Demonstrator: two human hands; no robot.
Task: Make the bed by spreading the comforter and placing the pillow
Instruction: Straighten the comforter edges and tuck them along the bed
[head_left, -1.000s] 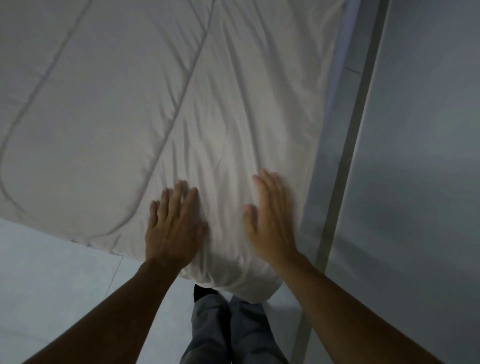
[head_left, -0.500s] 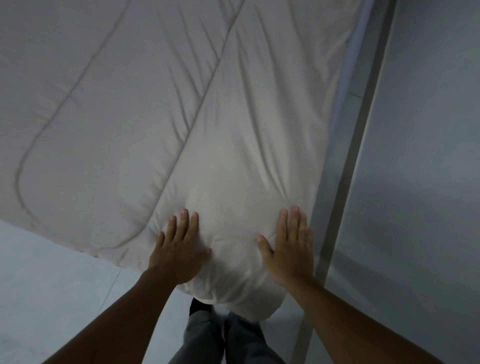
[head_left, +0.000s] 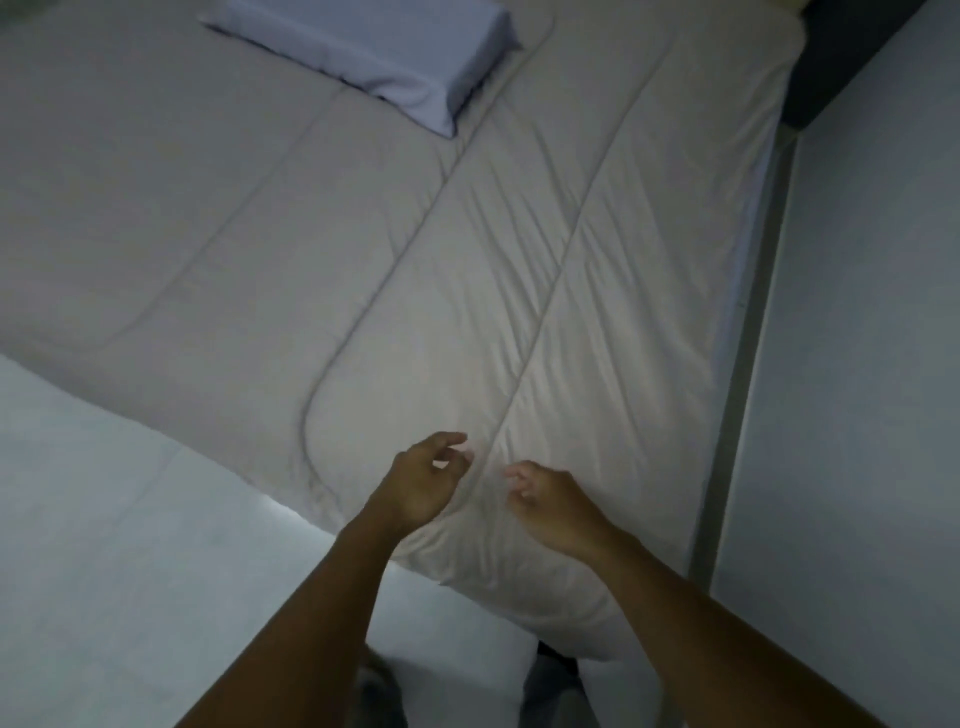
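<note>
A pale beige quilted comforter (head_left: 322, 218) lies spread across the bed, its near corner hanging over the foot end in front of me. A light blue pillow (head_left: 395, 57) rests on the comforter at the far end, near the top of the view. My left hand (head_left: 421, 483) hovers just above the comforter's near corner with fingers loosely curled and apart, holding nothing. My right hand (head_left: 556, 501) is beside it, also lifted off the fabric with fingers loosely spread. Both forearms reach in from the bottom.
A light wall (head_left: 857, 364) runs along the bed's right side with a narrow gap and a grey strip (head_left: 748, 332). Pale floor (head_left: 104, 545) lies to the left. My trouser legs (head_left: 550, 691) show at the bottom. A dark headboard (head_left: 841, 57) is at top right.
Both hands have lifted off the comforter, where they lay pressed flat. The view has tilted up, showing the whole bed and the pillow.
</note>
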